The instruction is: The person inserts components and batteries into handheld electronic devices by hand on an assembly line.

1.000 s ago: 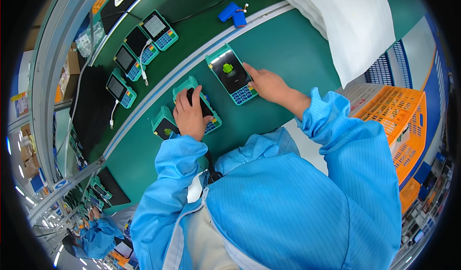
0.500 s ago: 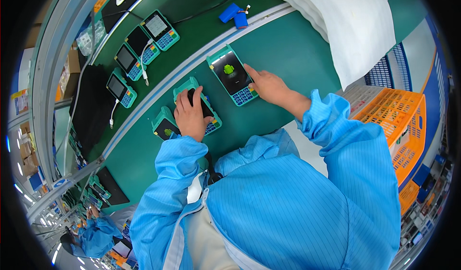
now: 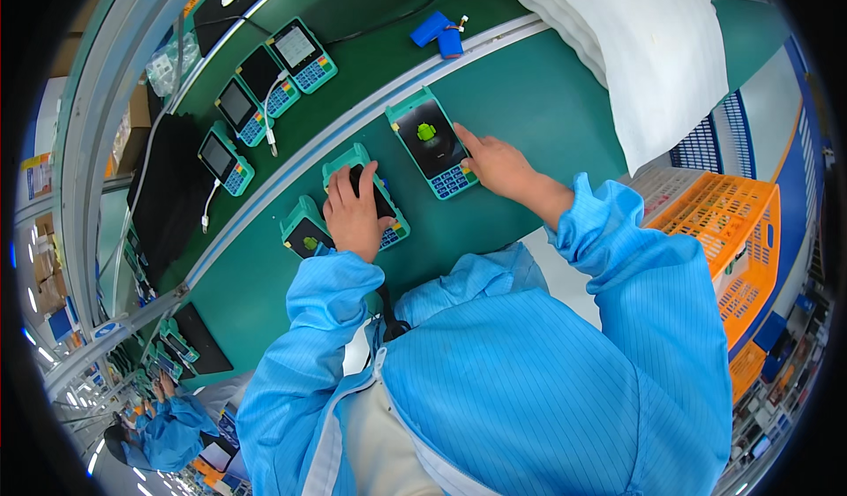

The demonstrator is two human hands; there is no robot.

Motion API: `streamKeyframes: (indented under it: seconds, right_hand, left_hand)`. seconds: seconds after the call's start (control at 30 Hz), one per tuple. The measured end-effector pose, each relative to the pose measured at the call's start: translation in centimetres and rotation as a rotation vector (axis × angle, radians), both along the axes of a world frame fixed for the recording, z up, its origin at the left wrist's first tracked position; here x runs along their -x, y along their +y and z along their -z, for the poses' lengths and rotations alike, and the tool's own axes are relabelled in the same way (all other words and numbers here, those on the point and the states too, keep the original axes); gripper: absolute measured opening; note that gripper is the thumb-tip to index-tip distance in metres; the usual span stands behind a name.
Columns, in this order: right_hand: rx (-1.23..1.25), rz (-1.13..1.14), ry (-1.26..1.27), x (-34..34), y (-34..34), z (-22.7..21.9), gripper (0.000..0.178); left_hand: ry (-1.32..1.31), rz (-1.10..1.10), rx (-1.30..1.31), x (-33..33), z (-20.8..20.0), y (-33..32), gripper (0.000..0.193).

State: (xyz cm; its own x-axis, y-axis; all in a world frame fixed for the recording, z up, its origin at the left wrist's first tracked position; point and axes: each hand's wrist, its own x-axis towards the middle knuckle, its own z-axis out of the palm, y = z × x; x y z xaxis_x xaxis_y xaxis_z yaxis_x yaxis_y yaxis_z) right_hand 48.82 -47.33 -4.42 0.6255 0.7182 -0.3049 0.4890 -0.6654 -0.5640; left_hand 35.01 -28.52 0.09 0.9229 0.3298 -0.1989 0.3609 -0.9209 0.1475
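Three teal handheld terminals with keypads lie in front of me on the green bench. My left hand [image 3: 353, 218] rests, fingers apart, over the screen of the middle terminal [image 3: 386, 203], its thumb near the right edge. Much of that screen is covered. My right hand [image 3: 503, 168] is beside the right terminal [image 3: 430, 143], its index finger stretched out and touching the right edge; the other fingers are partly hidden. A green robot figure shows on that dark screen. A similar figure shows on the left terminal [image 3: 306, 231], next to my left wrist.
Beyond a metal rail [image 3: 371, 108] lie several more terminals [image 3: 296, 50], white cables [image 3: 269, 125] and blue battery packs [image 3: 438, 33]. White foam sheets [image 3: 631, 46] hang over the bench at the right. An orange crate [image 3: 750, 231] stands at my right. A person in blue [image 3: 172, 434] works at lower left.
The whole view has shifted slightly, with the bench things a little farther right. Both hands stay at the same terminals, and the screen figures look the same.
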Motion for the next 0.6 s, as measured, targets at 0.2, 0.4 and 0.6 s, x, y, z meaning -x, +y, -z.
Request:
streamKeyframes:
  seconds: [0.2, 0.4, 0.6]
  right_hand:
    - [0.075, -0.016, 0.003, 0.06, 0.30, -0.98, 0.057]
    - [0.063, -0.019, -0.004, 0.04, 0.34, -0.80, 0.057]
    - [0.018, -0.004, -0.007, 0.10, 0.01, -0.25, 0.057]
  left_hand:
    - [0.000, -0.009, 0.008, 0.17, 0.03, -0.01, 0.090]
    - [0.007, -0.015, 0.015, 0.12, 0.08, 0.06, 0.090]
    - [0.001, -0.011, 0.014, 0.11, -0.04, -0.03, 0.090]
